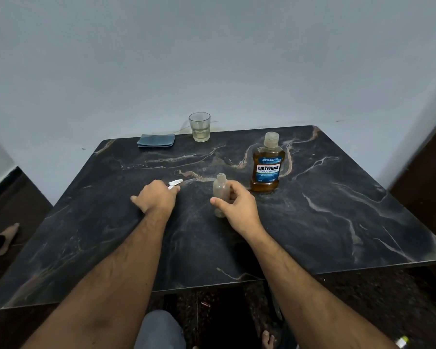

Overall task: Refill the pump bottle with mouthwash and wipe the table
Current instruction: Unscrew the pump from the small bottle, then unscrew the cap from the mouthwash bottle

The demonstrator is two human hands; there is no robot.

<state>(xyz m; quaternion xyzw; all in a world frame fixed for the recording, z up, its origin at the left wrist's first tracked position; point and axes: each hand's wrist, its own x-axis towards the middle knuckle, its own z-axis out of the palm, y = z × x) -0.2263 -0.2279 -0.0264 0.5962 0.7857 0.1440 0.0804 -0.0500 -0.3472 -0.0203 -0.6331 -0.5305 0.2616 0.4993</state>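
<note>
A small clear pump bottle [220, 191] stands upright in the middle of the dark marble table [337, 210], its neck uncapped. My right hand [237, 207] is wrapped around its lower half. The white pump head [174, 182] lies on the table to the left, and my left hand [157, 199] rests there with its fingertips on it. A capped mouthwash bottle [267, 163] with amber liquid and a blue label stands just behind and right of the pump bottle.
A folded blue cloth [156, 140] lies at the table's far edge on the left. Beside it stands a clear drinking glass [200, 127]. A pale wall rises behind the table. My knee and a bare foot show below the near edge.
</note>
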